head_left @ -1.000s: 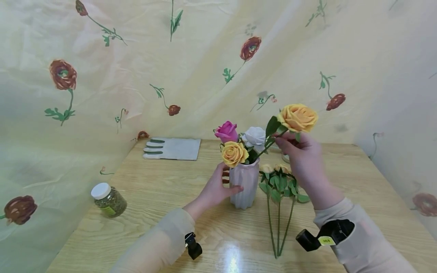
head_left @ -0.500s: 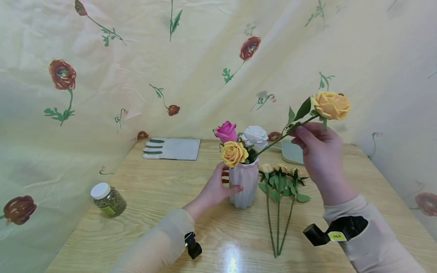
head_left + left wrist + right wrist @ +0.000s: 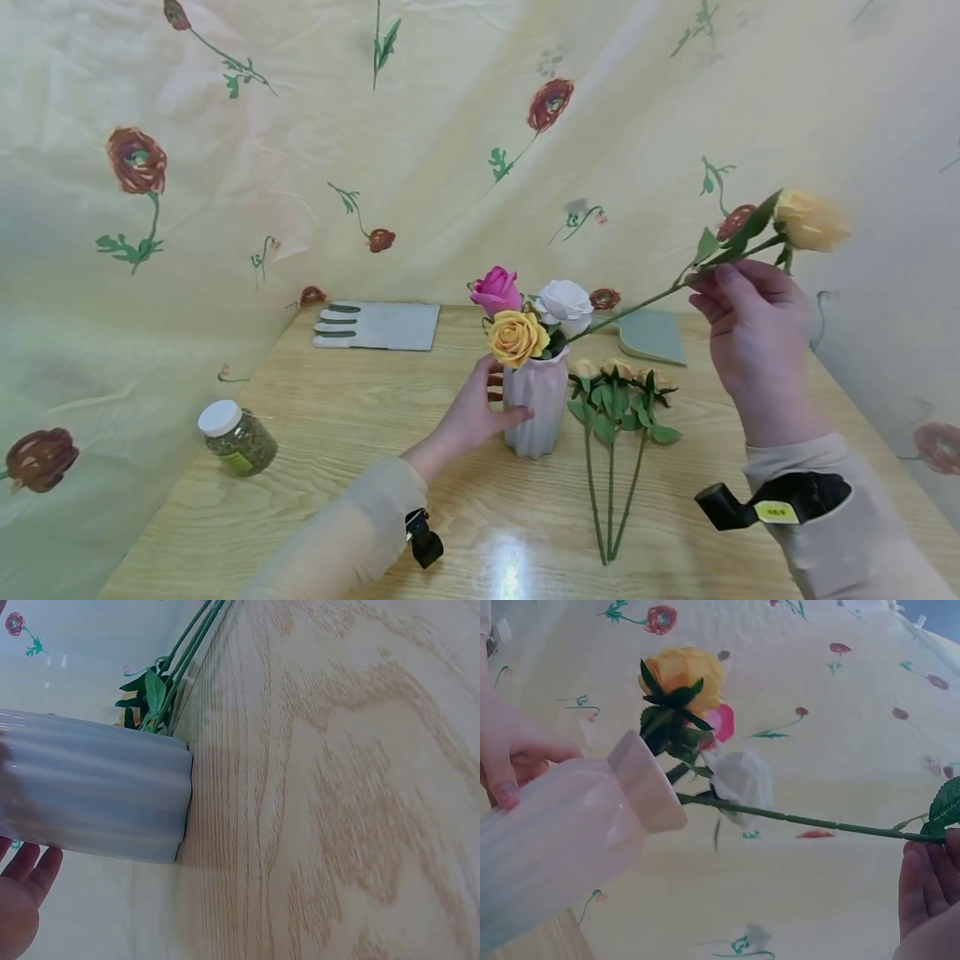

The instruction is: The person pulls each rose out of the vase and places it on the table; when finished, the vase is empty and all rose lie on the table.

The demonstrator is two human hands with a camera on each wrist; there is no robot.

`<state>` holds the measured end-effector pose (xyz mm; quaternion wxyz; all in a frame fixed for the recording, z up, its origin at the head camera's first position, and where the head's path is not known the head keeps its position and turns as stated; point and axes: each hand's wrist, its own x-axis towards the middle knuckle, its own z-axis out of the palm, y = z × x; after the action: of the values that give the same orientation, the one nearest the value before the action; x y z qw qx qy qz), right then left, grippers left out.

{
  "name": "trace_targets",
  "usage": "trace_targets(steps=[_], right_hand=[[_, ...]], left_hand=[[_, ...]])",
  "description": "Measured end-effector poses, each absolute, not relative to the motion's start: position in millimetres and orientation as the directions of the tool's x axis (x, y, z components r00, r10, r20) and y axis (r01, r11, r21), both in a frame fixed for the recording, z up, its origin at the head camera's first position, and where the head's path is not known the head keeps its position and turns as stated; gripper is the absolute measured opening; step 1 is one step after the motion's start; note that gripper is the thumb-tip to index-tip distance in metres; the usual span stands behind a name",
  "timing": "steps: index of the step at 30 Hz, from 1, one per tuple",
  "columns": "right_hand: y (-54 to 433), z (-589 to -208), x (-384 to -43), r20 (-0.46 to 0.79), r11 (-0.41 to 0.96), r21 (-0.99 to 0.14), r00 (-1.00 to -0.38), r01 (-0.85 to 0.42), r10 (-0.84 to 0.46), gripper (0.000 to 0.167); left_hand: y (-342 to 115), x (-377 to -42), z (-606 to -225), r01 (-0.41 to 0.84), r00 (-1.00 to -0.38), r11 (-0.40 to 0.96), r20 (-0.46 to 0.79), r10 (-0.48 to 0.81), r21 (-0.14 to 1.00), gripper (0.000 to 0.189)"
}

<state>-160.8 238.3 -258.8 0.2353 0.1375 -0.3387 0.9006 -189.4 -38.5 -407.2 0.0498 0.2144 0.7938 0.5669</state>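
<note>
A pale ribbed vase (image 3: 536,408) stands upright on the table, with a magenta rose (image 3: 497,290), a white rose (image 3: 564,305) and a yellow rose (image 3: 517,337) in it. My left hand (image 3: 471,417) holds the vase's left side, thumb across its front. High to the right, my right hand (image 3: 757,333) pinches the stem of another yellow rose (image 3: 812,221) just below its bloom, which looks blurred. That stem (image 3: 802,820) slants down to the vase's mouth; its lower end is hidden there. Several pale yellow roses (image 3: 606,408) lie right of the vase.
On the wooden table (image 3: 352,417), a white-lidded jar (image 3: 240,442) stands at the left. A pale glove (image 3: 393,325) lies flat at the back left. Behind the held stem lies a grey-green flat board (image 3: 652,335). A flower-printed cloth (image 3: 435,150) hangs behind.
My right hand has moved right and slightly up with the yellow rose, so more of its stem shows outside the vase and it leans lower. The left hand and vase stay put.
</note>
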Motion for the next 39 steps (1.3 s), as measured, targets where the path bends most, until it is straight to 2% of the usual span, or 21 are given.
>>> trace_targets(steps=[8,18,31,39], right_hand=[[268,-268,-163,0.317,-0.767,-0.454,-0.886,-0.455,0.338,0.010],[298,-281,-166,0.212,-0.776,-0.474,-0.909,-0.417,0.359,0.008],[323,-320,-171,0.072,-0.672,-0.683,-0.942,-0.286,0.327,0.004],[330,-353,-171,0.124,-0.574,-0.783,-0.965,-0.238,0.231,0.009]], left_hand=[[-38,-189,-407,0.273,-0.906,0.268,0.153,0.394,0.924,0.080],[-37,-189,-407,0.261,-0.910,0.275,0.141,0.390,0.926,0.079],[-37,-190,-408,0.267,-0.909,0.275,0.146,0.390,0.924,0.079],[-38,-190,-409,0.259,-0.911,0.271,0.141,0.388,0.927,0.080]])
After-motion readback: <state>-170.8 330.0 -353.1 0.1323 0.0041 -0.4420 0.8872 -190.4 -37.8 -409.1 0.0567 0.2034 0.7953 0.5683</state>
